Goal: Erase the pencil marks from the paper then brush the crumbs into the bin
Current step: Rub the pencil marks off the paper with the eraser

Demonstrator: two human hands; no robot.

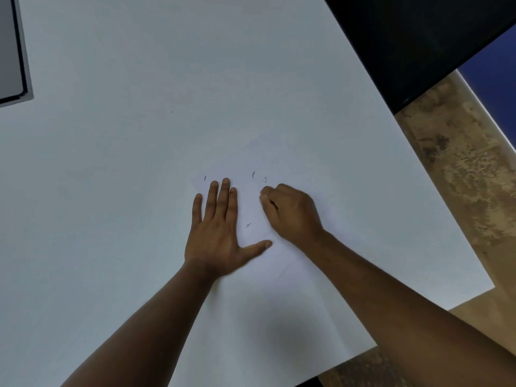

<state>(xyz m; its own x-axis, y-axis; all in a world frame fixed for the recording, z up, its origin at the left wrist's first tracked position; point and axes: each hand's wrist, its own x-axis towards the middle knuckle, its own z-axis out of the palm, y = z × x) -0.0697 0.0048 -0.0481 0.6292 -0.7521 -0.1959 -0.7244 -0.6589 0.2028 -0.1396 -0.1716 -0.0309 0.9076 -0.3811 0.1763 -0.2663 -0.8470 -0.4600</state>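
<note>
White paper [279, 275] lies on the table [111, 163], left hand [215, 233] flat pinning it — right hand [290, 210] curled, probably around an eraser I can't see — so short light strokes near the marks [258, 175] seem safest.

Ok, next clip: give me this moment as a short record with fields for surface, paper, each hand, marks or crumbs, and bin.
surface: white table
paper: white sheet lying flat on the table
left hand: left hand flat on the sheet, fingers straight, pressing it down
right hand: right hand curled with fingertips at the sheet; an eraser cannot be made out
marks or crumbs: small dark bits on the sheet near both hands
bin: not in view
</note>
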